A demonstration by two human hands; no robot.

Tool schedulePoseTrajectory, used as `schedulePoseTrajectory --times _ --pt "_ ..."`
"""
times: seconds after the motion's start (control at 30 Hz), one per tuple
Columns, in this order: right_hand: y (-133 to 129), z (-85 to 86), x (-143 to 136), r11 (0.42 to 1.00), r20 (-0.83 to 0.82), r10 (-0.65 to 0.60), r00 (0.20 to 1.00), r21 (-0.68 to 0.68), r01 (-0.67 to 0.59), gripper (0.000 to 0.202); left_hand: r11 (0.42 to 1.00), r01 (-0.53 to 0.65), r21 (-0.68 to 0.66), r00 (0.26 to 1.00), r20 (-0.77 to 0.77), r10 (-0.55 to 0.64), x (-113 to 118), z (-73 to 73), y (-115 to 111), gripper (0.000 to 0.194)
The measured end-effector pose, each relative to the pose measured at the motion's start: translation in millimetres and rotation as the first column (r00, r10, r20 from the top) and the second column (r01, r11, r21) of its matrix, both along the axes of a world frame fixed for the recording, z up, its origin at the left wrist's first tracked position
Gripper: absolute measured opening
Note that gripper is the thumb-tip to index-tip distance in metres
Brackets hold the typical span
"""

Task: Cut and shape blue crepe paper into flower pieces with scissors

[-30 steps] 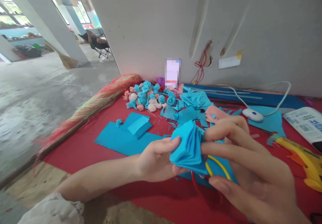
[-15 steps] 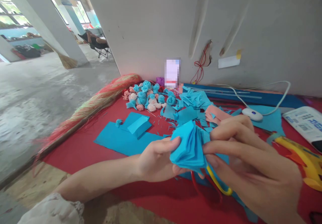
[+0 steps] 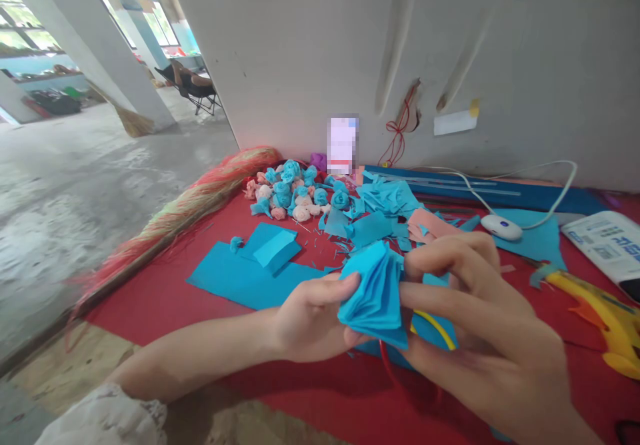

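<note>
In the middle of the head view is a folded, many-layered stack of blue paper (image 3: 373, 292), its edges fanned toward the right. My left hand (image 3: 317, 315) is closed on its left side, thumb on top. My right hand (image 3: 495, 325) has its fingertips at the right edge, index finger and thumb touching the layers. A yellow loop (image 3: 437, 328) and a red loop (image 3: 387, 362), looking like scissor handles, show below the stack near my right hand; I cannot tell what bears them. Blue paper sheets (image 3: 220, 275) lie beyond my left forearm.
A heap of blue and pink paper flowers (image 3: 283, 195) sits behind, beside blue paper scraps (image 3: 387, 195). A phone (image 3: 343, 145) stands against the grey panel. At right lie a yellow glue gun (image 3: 595, 302), a white corded switch (image 3: 501, 227) and a white package (image 3: 603, 248). Raffia strands (image 3: 200, 198) border the left.
My right hand has shifted slightly left, its fingers spreading farther apart along the stack's edge. The layers fan differently, and the yellow loop has moved up. My left hand stays in place.
</note>
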State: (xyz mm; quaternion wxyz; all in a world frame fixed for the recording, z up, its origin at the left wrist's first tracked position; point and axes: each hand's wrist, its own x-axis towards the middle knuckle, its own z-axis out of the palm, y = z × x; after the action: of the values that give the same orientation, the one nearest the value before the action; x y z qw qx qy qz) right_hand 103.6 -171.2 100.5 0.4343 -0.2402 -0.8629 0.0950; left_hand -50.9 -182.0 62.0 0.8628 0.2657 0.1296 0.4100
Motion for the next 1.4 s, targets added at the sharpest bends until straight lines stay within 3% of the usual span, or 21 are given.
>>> schedulePoseTrajectory --times 0.23,0.6,0.73,0.97,1.23,1.4 --pt "3 -0.7 2 1.0 -0.014 0.014 1.0 -0.001 -0.014 0.019 0.998 -0.048 -0.039 0.996 -0.073 0.045 0 5.2 -1 0.022" --pt "6 -3.3 5 0.997 -0.021 0.072 0.997 -0.022 -0.073 0.018 1.0 -0.003 -0.022 0.994 0.111 0.006 2 4.9 -1 0.009" --pt "5 -2.3 6 0.996 -0.029 0.065 0.997 -0.053 -0.067 0.021 0.999 0.031 -0.028 0.996 0.09 -0.029 1 4.0 -1 0.014" --pt "6 1.5 10 0.995 0.021 0.037 0.999 0.096 -0.039 0.022 0.999 -0.033 -0.03 0.998 0.052 0.034 2 2.9 -1 0.02" --pt "6 0.7 12 0.998 0.006 0.041 0.999 0.045 -0.041 0.02 0.997 -0.064 -0.042 0.998 -0.017 0.064 3 2.9 -3 0.021" --pt "4 2.3 14 0.995 0.035 -0.034 0.999 0.097 0.031 0.018 0.998 -0.049 -0.041 0.999 0.013 0.049 1 3.9 -4 0.019"
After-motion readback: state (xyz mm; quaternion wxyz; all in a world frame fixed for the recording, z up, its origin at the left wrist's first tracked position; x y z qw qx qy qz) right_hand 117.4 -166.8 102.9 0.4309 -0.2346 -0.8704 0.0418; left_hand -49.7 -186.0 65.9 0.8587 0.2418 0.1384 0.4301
